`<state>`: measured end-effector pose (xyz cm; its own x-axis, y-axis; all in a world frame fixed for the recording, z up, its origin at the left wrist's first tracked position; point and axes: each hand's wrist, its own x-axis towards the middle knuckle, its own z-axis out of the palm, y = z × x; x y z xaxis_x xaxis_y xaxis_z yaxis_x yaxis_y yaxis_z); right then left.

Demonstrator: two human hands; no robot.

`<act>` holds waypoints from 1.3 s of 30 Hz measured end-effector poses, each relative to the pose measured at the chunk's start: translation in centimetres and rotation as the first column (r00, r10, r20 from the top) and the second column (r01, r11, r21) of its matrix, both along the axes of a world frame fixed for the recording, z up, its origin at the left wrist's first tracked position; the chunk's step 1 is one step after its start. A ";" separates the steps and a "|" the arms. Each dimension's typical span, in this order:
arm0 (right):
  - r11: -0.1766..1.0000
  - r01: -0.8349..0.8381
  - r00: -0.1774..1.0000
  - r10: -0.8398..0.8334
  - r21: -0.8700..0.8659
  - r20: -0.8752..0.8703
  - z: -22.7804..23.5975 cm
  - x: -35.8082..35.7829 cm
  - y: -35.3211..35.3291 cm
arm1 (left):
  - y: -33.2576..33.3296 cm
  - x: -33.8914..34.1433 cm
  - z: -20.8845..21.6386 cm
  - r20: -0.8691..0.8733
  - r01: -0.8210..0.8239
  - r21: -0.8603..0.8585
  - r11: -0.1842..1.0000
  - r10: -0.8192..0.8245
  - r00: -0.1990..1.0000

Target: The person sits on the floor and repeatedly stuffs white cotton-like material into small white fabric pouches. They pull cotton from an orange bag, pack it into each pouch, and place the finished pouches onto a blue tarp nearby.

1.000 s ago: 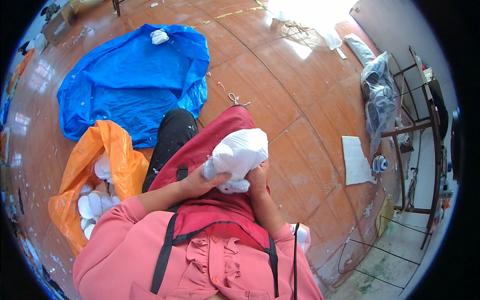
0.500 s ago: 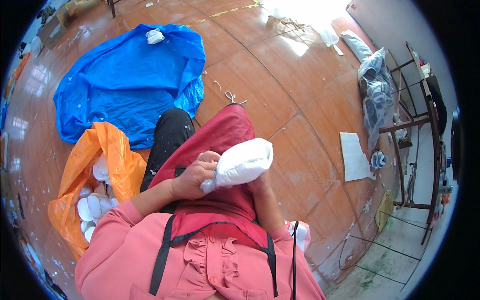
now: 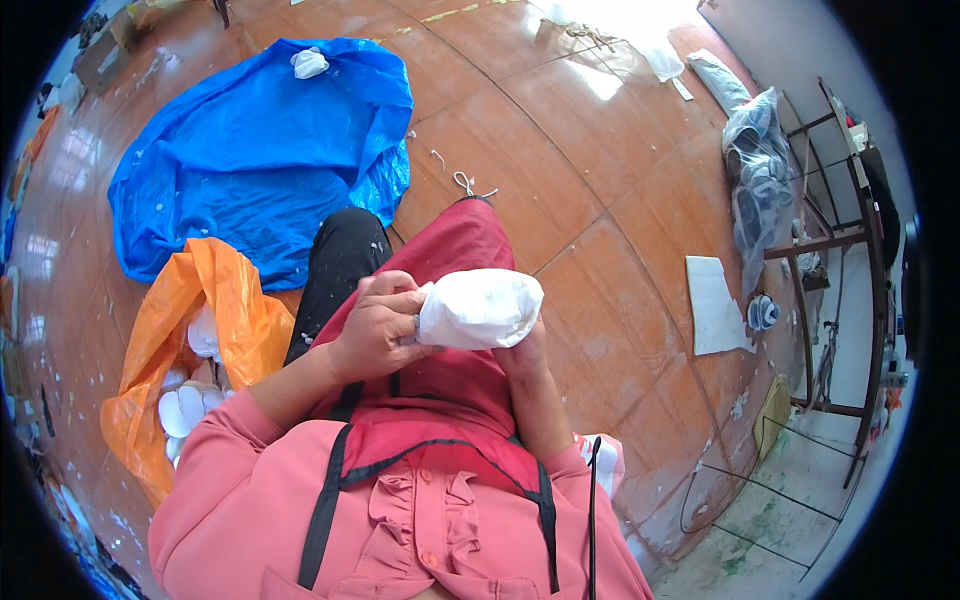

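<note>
Above the person's lap, over a dark red apron [image 3: 440, 400], both hands hold a white stuffed fabric pouch [image 3: 480, 308] lying sideways. Left hand [image 3: 375, 325] has its fingers curled shut around the gathered end of the pouch, pinching the cloth. Right hand [image 3: 520, 352] sits beneath the far end, mostly hidden; its fingers seem wrapped under the pouch, though how tightly I cannot tell. To the person's left an orange plastic bag [image 3: 215, 310] holds white round pieces [image 3: 185, 405], and beyond it a blue tarp [image 3: 260, 150] lies on the brown tiled floor [image 3: 560, 180].
</note>
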<state>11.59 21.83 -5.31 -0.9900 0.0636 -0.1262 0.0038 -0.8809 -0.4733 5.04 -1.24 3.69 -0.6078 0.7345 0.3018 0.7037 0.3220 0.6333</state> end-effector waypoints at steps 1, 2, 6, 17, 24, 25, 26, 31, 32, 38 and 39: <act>1.000 0.011 1.000 -0.011 -0.006 0.025 0.6 -0.2 -0.1 | 0.1 0.3 -0.4 -0.125 -0.075 0.000 0.997 0.074 0.989; 1.000 0.022 0.998 -0.022 -0.013 0.051 1.2 -0.4 -0.3 | 0.2 0.4 -1.4 -0.248 -0.148 0.010 0.989 0.146 0.958; 0.996 0.084 0.996 -0.085 0.034 0.039 2.1 -1.4 -0.6 | 0.9 0.5 -3.0 -0.265 -0.292 0.061 0.954 0.298 0.917; 0.890 0.270 0.962 -0.261 0.368 -0.074 2.0 -1.3 -0.9 | 1.3 -1.4 -2.0 0.138 -0.302 0.201 0.932 0.278 0.951; 0.820 0.207 0.972 -0.234 0.534 -0.017 4.1 -1.1 -2.2 | 4.8 -0.2 0.2 -0.049 -0.221 0.080 0.972 0.225 0.973; 0.825 0.222 0.966 -0.260 0.519 0.000 3.9 -1.1 -2.4 | 5.0 -0.1 -0.1 -0.043 -0.199 0.093 0.976 0.203 0.978; 0.830 0.238 0.958 -0.285 0.504 0.017 3.6 -1.2 -2.5 | 5.2 0.2 -0.4 -0.036 -0.177 0.107 0.978 0.181 0.983; 0.819 0.258 0.947 -0.320 0.513 0.035 3.3 -1.7 -2.8 | 5.4 0.9 -1.0 0.116 -0.133 0.085 0.987 0.123 0.986; 0.818 0.247 0.951 -0.307 0.519 0.032 3.5 -1.9 -2.7 | 5.4 0.8 -1.5 0.192 -0.124 0.101 0.987 0.103 0.976; 0.715 0.315 0.917 -0.400 0.624 -0.005 2.6 -1.6 -2.5 | 5.0 0.7 -2.3 0.573 -0.138 0.339 0.931 -0.088 0.815; 0.689 0.333 0.906 -0.423 0.644 -0.015 2.4 -1.5 -2.5 | 4.9 0.8 -2.1 0.714 -0.196 0.380 0.904 -0.152 0.683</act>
